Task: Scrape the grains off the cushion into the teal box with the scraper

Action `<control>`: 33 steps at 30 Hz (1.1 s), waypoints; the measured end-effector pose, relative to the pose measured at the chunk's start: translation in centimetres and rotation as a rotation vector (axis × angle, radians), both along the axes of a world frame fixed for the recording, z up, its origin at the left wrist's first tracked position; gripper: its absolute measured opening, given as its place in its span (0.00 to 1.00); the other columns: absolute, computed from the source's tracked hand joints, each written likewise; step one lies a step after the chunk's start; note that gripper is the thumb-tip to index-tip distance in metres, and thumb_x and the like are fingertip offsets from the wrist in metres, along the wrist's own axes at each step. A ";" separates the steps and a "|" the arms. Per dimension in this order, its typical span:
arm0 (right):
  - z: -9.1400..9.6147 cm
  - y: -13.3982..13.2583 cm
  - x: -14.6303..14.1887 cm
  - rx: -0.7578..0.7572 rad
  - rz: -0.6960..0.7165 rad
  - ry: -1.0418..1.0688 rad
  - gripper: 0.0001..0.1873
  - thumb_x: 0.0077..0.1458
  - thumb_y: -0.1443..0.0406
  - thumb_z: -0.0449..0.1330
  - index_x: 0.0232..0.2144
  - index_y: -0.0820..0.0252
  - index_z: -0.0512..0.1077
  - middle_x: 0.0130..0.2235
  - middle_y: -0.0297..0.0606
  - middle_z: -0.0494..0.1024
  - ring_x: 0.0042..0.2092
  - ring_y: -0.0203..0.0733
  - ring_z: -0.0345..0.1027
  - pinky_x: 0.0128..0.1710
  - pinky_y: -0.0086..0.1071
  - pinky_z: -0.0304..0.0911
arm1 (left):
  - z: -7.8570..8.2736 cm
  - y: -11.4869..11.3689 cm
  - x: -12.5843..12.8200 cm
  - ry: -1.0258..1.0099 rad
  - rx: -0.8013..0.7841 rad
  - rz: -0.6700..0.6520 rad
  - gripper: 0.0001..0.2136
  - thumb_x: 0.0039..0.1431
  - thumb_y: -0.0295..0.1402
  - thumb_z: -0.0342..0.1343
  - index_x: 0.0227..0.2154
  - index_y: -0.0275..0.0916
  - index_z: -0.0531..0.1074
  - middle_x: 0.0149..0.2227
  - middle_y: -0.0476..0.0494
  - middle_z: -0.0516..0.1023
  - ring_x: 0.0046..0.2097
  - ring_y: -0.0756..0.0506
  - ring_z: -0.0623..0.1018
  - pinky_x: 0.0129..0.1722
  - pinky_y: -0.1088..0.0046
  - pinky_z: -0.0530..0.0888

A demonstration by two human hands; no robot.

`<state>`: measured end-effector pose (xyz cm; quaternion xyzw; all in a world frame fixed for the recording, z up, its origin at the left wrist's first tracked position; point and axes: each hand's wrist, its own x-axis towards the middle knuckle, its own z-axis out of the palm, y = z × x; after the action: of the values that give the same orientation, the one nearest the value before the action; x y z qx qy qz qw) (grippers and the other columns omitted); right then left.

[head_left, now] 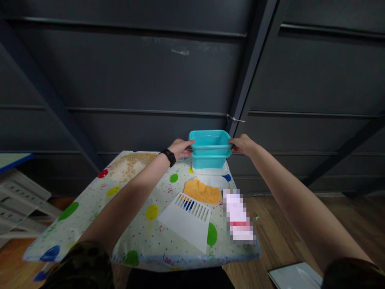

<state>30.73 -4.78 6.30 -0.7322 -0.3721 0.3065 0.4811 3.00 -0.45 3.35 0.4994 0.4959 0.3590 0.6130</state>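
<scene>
Landmark: the orange cloth, lying on the table's balloon-print cover.

Item: two turquoise tubs, nested one in the other, beyond the cloth. The upper tub sits level, its rim raised above that of the lower tub. Beneath them shows the rim of a white tray.

Item: my left hand, beyond the cloth and to its left. Thumb over the upper tub's left rim, fingers below; I have that end gripped. A black wristwatch is on this wrist.

Item: my right hand, beyond the cloth and to its right. I have the upper tub's right end pinched at the rim; whether any finger also touches the lower tub, I cannot tell.

Item: a white slotted sheet, on the near side of the cloth, its slotted end overlapping the orange edge.

Item: a pale oblong piece with a red band, right of the cloth and nearer me; its details are blurred out.

Item: loose yellow grains mixed with white powder, well to the left of the cloth and farther from me.
</scene>
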 end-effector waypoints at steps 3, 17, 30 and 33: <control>1.0 -0.7 -0.1 0.055 0.041 0.016 0.13 0.55 0.79 0.72 0.31 0.60 0.76 0.21 0.36 0.77 0.20 0.37 0.70 0.17 0.25 0.67 | 0.5 -0.3 0.5 -0.016 0.046 0.037 0.11 0.74 0.35 0.69 0.53 0.37 0.81 0.50 0.42 0.86 0.44 0.44 0.85 0.42 0.64 0.86; 2.2 -5.1 -3.3 0.319 0.025 -0.005 0.15 0.64 0.60 0.72 0.42 0.53 0.68 0.36 0.35 0.79 0.25 0.43 0.79 0.20 0.34 0.74 | 0.6 -3.6 -1.9 -0.135 0.477 0.151 0.14 0.77 0.51 0.60 0.43 0.48 0.69 0.48 0.42 0.82 0.48 0.40 0.83 0.38 0.69 0.81; -2.7 -8.2 -9.3 0.499 0.257 0.163 0.37 0.52 0.28 0.68 0.37 0.50 0.67 0.34 0.29 0.68 0.31 0.39 0.72 0.30 0.39 0.84 | -1.7 -8.4 -8.1 -0.428 0.372 0.323 0.11 0.76 0.46 0.53 0.39 0.50 0.60 0.45 0.50 0.79 0.46 0.46 0.82 0.41 0.73 0.80; -3.3 -9.0 -10.3 0.453 0.297 0.188 0.38 0.50 0.27 0.69 0.36 0.50 0.70 0.35 0.33 0.74 0.35 0.44 0.78 0.35 0.41 0.84 | -2.1 -9.3 -8.9 -0.437 0.336 0.363 0.09 0.80 0.45 0.44 0.44 0.50 0.65 0.50 0.46 0.83 0.51 0.46 0.85 0.45 0.72 0.82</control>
<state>20.40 -13.79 3.00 -0.5118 -0.4880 0.3495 0.6146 -5.92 -9.79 1.29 0.4081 0.3675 0.6378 0.5400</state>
